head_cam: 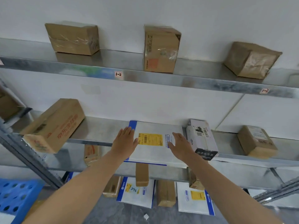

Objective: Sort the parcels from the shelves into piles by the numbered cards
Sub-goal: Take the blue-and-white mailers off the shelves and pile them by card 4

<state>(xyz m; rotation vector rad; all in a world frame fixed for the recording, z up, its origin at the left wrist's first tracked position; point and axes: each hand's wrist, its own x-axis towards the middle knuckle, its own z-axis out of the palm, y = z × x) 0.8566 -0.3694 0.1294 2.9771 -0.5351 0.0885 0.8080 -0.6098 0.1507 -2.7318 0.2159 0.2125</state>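
Both my hands flat on the mailer on the middle shelf.

My left hand point(125, 140) lies with straight, close fingers on the left edge of the white mailer point(150, 153), over its blue stripe. My right hand point(180, 147) lies spread on its right side, and the yellow label point(150, 139) shows between them. The mailer lies flat on the shelf point(97, 131), its near edge overhanging the front. A printed box point(201, 139) stands just right of the mailer, and a long brown box point(53, 125) lies well to its left. The card point(118, 74) marked 1-2 is on the shelf edge above the mailer. More mailers point(135, 193) lie below it.
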